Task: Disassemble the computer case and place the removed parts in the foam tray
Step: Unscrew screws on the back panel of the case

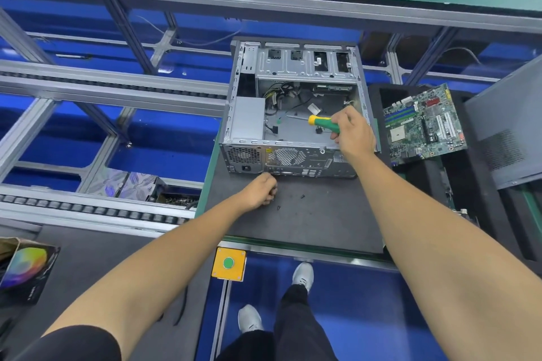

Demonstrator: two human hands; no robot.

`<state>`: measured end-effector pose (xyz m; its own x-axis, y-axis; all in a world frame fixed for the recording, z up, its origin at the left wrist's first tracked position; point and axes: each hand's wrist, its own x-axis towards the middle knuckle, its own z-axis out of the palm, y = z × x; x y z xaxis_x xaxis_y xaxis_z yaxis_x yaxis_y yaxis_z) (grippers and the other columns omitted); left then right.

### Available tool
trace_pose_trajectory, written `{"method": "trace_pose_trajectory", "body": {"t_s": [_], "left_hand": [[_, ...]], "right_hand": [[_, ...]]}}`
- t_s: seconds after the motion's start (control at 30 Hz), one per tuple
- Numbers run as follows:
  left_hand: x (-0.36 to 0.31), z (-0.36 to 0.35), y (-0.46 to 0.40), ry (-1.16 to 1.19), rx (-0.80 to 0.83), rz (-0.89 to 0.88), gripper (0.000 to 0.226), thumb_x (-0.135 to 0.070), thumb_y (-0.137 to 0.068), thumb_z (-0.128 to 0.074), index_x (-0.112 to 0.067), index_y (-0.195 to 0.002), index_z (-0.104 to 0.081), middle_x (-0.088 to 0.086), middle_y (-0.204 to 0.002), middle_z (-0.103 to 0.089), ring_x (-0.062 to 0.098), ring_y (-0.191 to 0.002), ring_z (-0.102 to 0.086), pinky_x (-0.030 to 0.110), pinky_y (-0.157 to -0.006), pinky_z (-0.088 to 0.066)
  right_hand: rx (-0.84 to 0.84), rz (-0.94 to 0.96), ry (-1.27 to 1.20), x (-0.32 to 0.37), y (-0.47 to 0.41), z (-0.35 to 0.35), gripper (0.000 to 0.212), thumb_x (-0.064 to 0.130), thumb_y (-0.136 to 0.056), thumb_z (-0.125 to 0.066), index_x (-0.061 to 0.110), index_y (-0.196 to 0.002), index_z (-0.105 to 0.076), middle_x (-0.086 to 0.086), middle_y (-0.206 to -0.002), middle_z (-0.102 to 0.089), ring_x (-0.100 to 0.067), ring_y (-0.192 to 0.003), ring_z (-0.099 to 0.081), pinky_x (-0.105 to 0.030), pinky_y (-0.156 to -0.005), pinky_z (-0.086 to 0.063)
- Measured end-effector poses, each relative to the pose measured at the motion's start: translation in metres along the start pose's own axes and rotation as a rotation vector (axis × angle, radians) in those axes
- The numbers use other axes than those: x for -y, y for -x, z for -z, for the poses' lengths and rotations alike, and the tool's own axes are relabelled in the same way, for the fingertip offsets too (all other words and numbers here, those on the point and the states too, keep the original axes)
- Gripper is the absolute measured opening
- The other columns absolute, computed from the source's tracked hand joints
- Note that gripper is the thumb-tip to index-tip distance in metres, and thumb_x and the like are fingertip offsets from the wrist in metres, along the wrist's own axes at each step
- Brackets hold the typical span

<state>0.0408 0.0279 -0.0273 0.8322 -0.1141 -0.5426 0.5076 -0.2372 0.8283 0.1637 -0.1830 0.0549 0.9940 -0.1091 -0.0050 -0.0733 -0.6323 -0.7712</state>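
The computer case [293, 108] lies open on the dark mat [308, 223] in the middle of the frame. The motherboard [425, 123] is already out & rests in the black foam tray [416, 182] at the right, just beside the case.

The right hand [352, 132] grips a green & yellow screwdriver [324, 124] over the case, fingers curled round the handle. The tip points left, down toward the case floor. The left hand [262, 192] sits on the mat just under the case's back panel, fingers curled in tight. It may be pinching a tiny screw, but that can't be told for sure.

What could go wrong:
- Small black screws [302, 196] lie loose on the mat near the left hand. A bump from an arm could send them rolling off the edge to the blue floor, & they'd be hard to find.
- Loose wires [281, 97] sit inside the case near the screwdriver tip. The tip could snag or poke one.
- The tip could slip off a screw head & scratch the metal, esp. w/ one hand only on the tool.
- The motherboard sits tilted in the tray, so a knock from the right elbow could push it out.
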Motion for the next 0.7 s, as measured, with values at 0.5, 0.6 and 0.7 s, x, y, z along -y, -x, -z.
{"method": "trace_pose_trajectory", "body": {"t_s": [0.5, 0.6, 0.7], "left_hand": [[0.014, 0.004, 0.008, -0.686, 0.121, -0.205, 0.04, -0.035, -0.088, -0.079, -0.009, -0.099, -0.051, 0.003, -0.084, -0.056, 0.019, -0.076, -0.046, 0.036, -0.07, -0.038], [0.016, -0.001, 0.006, -0.754, 0.131, -0.167, 0.044, -0.03, -0.086, -0.082, -0.008, -0.105, -0.048, 0.011, -0.101, -0.058, 0.021, -0.084, -0.048, 0.037, -0.074, -0.038], [0.014, -0.007, 0.004, -0.846, 0.166, -0.162, 0.031, -0.023, -0.095, -0.07, -0.008, -0.1, -0.043, 0.012, -0.101, -0.056, 0.026, -0.087, -0.052, 0.039, -0.076, -0.039]], "right_hand": [[0.023, -0.019, -0.048, 0.003, 0.002, 0.002, 0.02, 0.044, -0.091, -0.043, 0.04, -0.084, -0.06, 0.022, -0.067, -0.068, 0.001, -0.057, -0.066, -0.032, -0.063, -0.046], [0.021, -0.015, -0.034, 0.003, 0.002, 0.002, 0.021, 0.045, -0.092, -0.042, 0.041, -0.084, -0.06, 0.021, -0.068, -0.069, 0.002, -0.056, -0.065, -0.032, -0.062, -0.045], [0.02, -0.017, -0.033, 0.004, 0.003, 0.003, 0.022, 0.046, -0.091, -0.041, 0.041, -0.083, -0.061, 0.022, -0.068, -0.069, 0.003, -0.055, -0.064, -0.032, -0.058, -0.042]]}}
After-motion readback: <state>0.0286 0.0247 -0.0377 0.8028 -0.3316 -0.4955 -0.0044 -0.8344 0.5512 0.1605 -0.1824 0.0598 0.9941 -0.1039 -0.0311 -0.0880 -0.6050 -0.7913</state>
